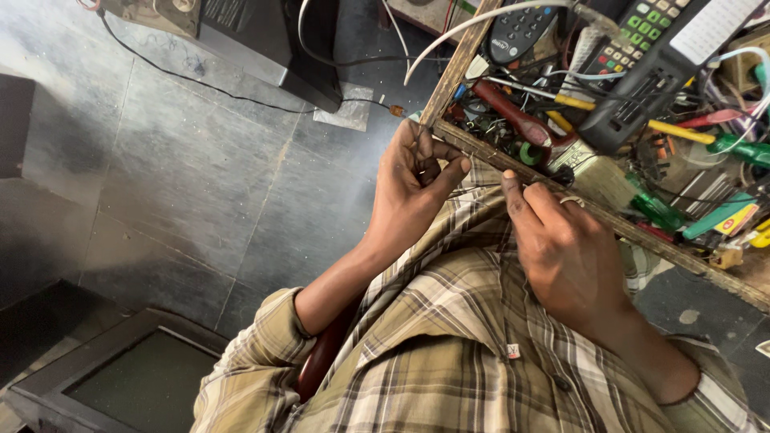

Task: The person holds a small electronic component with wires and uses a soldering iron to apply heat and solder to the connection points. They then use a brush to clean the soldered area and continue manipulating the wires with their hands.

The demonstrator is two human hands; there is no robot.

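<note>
Thin dark wire (481,188) pinched taut between left hand (413,188) and right hand (561,248); I'd keep tension even by the desk (642,236).

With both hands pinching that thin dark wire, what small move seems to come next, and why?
Probably pull the thin dark wire taut: it spans the gap between the left hand and right hand, fingertips pinched at each end, beside the wooden-edged tool tray.

Head camera looks steeply down, close above hands (489,216).
</note>
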